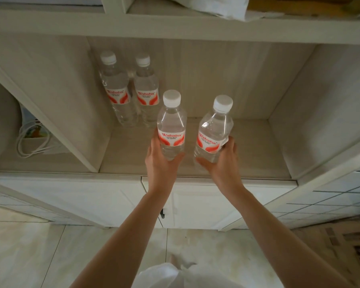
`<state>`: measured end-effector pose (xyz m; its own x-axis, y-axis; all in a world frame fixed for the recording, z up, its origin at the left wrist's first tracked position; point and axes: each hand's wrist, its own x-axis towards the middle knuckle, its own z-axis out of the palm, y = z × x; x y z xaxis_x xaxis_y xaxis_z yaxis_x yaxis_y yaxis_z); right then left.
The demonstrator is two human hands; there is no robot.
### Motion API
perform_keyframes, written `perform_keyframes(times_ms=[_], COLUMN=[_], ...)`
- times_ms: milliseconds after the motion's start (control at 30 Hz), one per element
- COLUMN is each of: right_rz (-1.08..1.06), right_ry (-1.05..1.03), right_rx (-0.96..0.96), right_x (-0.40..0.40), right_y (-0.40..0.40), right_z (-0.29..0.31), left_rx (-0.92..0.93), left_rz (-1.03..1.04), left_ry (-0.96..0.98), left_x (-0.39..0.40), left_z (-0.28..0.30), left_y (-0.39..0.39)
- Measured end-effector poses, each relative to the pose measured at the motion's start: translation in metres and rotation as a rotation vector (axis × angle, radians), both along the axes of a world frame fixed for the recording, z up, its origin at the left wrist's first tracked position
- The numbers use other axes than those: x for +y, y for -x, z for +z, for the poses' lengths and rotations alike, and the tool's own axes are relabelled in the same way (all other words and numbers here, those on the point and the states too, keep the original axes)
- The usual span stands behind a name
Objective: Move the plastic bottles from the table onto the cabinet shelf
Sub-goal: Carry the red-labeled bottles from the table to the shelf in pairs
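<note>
1. Two bottles are in hand at once, one per hand, which halves the trips from the table; the table itself is out of view.
2. Left hand (161,161) has its grip closed round the lower body of the left bottle (171,125), fingers wrapped below the red label, thumb on the near side. Held low like this, the bottle stays upright and its base is free to meet the shelf first.
3. Right hand (221,161) is likewise closed on the lower part of the right bottle (214,132), which tilts slightly to the right; the grip partly covers the label edge.
4. Both carried bottles sit over the middle of the shelf (247,146), nearer its front edge than its back. Whether their bases touch the board yet I cannot tell, as the hands hide them.
5. Two more bottles (131,92) already stand upright at the back left corner of the same shelf, side by side and close together, against the back wall. Starting there probably leaves the front free for later ones.
6. My judgement: the sensible spot for this pair is just beside or in front of the standing two, keeping a tidy row.
7. Neighbouring compartment to the left holds a white cable (32,140), well apart from the bottles.
</note>
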<state>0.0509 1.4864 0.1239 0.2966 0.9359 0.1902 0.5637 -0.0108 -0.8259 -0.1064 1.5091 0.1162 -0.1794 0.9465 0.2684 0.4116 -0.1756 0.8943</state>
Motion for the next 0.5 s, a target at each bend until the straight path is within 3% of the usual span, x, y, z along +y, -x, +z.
perform_keyframes(times_ms=[500], right_rz=[0.119], right_ry=[0.096], right_rx=[0.098], right_x=[0.094], right_y=[-0.031], right_z=[0.015], left_rx=[0.000], left_rz=[-0.055], left_ry=[0.005], left_x=[0.091], left_z=[0.002], left_y=[-0.027])
